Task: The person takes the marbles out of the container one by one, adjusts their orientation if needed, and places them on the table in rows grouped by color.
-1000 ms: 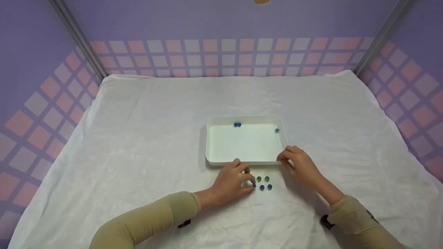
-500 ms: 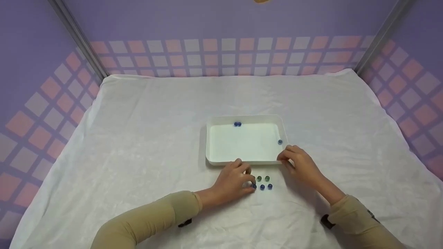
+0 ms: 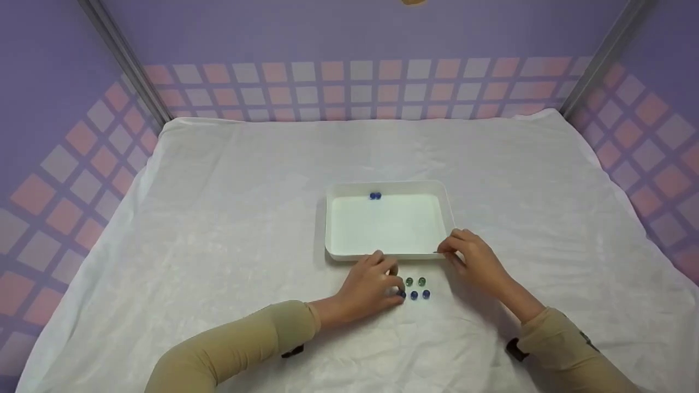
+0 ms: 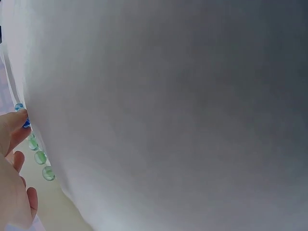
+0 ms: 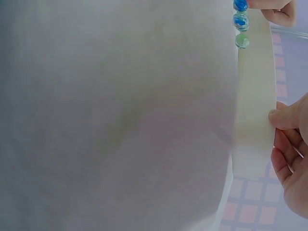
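My left hand (image 3: 367, 284) pinches a blue marble (image 3: 402, 294) between thumb and finger, low over the cloth before the tray. Two more blue marbles (image 3: 420, 295) lie to its right, below two green marbles (image 3: 415, 281). In the left wrist view, several green marbles (image 4: 40, 157) line up beyond the fingers, some of them hidden from the head. My right hand (image 3: 474, 259) grips the near right corner of the white tray (image 3: 382, 257), thumb on the outside of its wall. Two blue marbles (image 3: 375, 195) touch each other at the tray's far wall.
A white cloth (image 3: 240, 218) with wrinkles covers the table. Purple walls (image 3: 360, 33) with pink and white squares stand at the back and both sides, with grey posts (image 3: 600, 60) at the corners.
A marble inside the tray has rolled along its right wall toward me and is now out of sight near my right fingers. Both hands stay almost still.
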{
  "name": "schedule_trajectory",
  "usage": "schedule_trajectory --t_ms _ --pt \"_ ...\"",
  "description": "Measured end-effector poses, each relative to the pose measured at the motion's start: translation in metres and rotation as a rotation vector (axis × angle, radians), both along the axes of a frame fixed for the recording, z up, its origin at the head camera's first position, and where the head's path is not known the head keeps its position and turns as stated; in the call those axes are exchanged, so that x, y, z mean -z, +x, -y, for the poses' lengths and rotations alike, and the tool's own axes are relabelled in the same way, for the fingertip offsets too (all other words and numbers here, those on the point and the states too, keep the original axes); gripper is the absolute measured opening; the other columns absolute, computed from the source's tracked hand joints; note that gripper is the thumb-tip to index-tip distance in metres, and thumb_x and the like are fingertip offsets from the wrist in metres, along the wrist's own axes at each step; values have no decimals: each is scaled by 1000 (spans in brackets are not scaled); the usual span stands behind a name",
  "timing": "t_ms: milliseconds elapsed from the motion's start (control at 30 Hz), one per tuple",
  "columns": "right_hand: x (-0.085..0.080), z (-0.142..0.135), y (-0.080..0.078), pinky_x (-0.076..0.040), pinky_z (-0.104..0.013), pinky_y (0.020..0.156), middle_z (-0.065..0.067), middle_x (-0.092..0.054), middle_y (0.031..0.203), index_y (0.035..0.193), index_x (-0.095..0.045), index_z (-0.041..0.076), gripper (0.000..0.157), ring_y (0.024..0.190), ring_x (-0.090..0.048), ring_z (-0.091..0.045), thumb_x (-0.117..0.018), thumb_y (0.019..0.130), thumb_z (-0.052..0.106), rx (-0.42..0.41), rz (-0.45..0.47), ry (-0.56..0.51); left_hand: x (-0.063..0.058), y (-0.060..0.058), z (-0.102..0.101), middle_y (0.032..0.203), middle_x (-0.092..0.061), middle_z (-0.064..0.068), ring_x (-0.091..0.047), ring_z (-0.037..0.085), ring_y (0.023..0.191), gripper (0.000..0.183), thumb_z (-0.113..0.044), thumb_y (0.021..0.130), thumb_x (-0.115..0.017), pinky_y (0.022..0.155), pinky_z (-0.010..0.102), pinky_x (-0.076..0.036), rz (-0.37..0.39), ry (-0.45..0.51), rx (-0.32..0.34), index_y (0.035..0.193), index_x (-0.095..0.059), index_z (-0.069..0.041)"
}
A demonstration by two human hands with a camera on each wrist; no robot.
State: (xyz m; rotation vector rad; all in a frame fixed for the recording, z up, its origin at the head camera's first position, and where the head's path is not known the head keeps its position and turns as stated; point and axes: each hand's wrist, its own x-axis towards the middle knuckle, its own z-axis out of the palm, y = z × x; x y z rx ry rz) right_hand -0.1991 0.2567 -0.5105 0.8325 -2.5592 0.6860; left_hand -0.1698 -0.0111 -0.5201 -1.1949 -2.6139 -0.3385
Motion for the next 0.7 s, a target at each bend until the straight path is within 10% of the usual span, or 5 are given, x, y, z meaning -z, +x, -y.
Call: schedule_trajectory --t_ms 700 --pt "-1 -1 1 -50 -31 73 0 -61 85 86 -72 11 18 80 -57 -14 -72 83 -7 -7 16 13 -3 2 4 100 -61 -7 -47 12 92 25 -49 81 -77 79 29 -43 31 67 2 98 -77 -31"
